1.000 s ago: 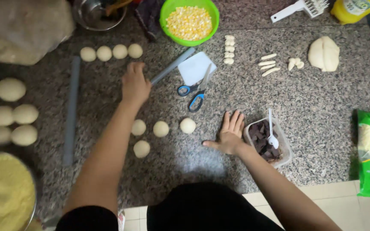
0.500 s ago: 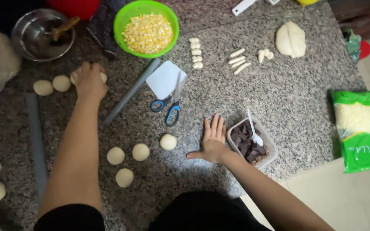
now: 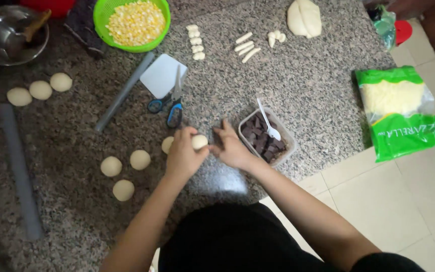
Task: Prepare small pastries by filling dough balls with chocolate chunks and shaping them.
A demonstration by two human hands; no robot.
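Note:
My left hand (image 3: 183,153) grips a small pale dough ball (image 3: 200,141) just above the speckled granite counter (image 3: 308,95). My right hand (image 3: 231,147) is right beside it, fingers loosely apart, fingertips touching the ball's right side. Another dough ball (image 3: 167,145) peeks out behind my left hand. Three more dough balls (image 3: 123,171) lie to the left. A clear tub of dark chocolate pieces (image 3: 267,140) with a white spoon (image 3: 268,121) stands just right of my right hand.
Blue-handled scissors (image 3: 172,108), a white scraper (image 3: 161,75) and a grey rod (image 3: 124,91) lie beyond my hands. A second grey rod (image 3: 20,171) is at the left. Further back are a green bowl of corn (image 3: 132,21), a metal bowl (image 3: 11,32), dough pieces (image 3: 247,45) and a dough lump (image 3: 304,17). A cheese bag (image 3: 399,111) is on the right.
My left hand drew back from the far dough balls and now holds a ball near me. My right hand lifted off the counter and met it. The view shifted.

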